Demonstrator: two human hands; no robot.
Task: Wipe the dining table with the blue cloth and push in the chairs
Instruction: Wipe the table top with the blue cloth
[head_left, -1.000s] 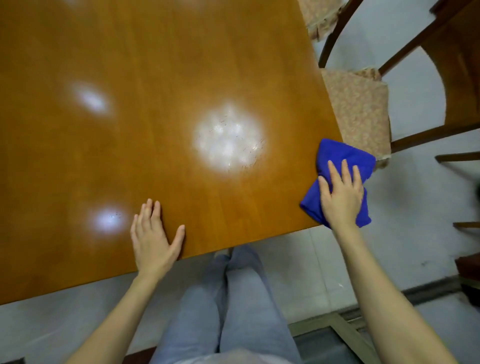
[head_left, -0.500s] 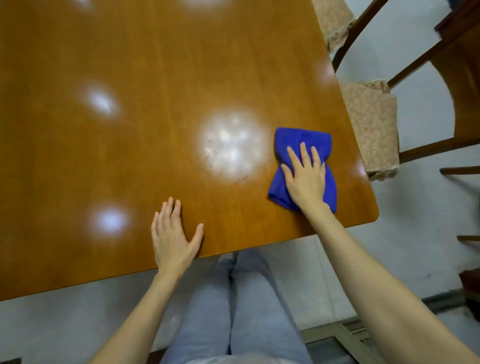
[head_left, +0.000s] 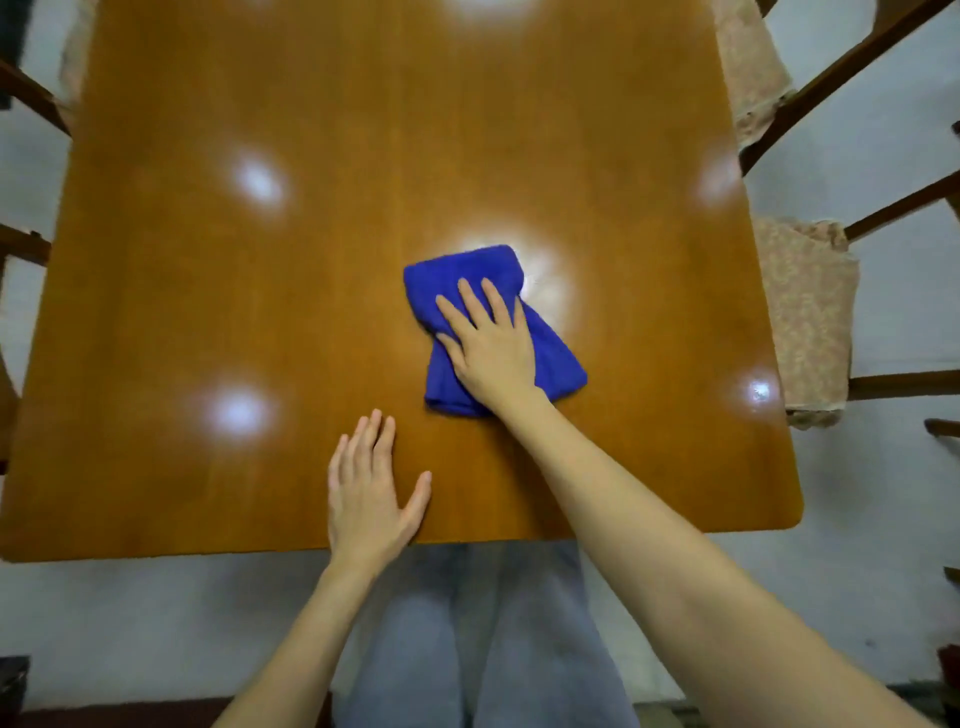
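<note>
A glossy brown wooden dining table fills most of the view, with light glare spots on it. The folded blue cloth lies near the table's middle. My right hand presses flat on top of the cloth, fingers spread and pointing away from me. My left hand rests flat and empty on the table close to the near edge, just left of my right forearm. Two wooden chairs with beige patterned cushions stand along the right side, the nearer chair partly under the table and the farther chair behind it.
Dark wooden chair parts show along the table's left edge. My legs in grey trousers are right below the near edge. The floor is pale tile.
My right hand has slid the blue cloth leftward from the table's right corner to its middle. My left hand stayed flat near the near edge.
</note>
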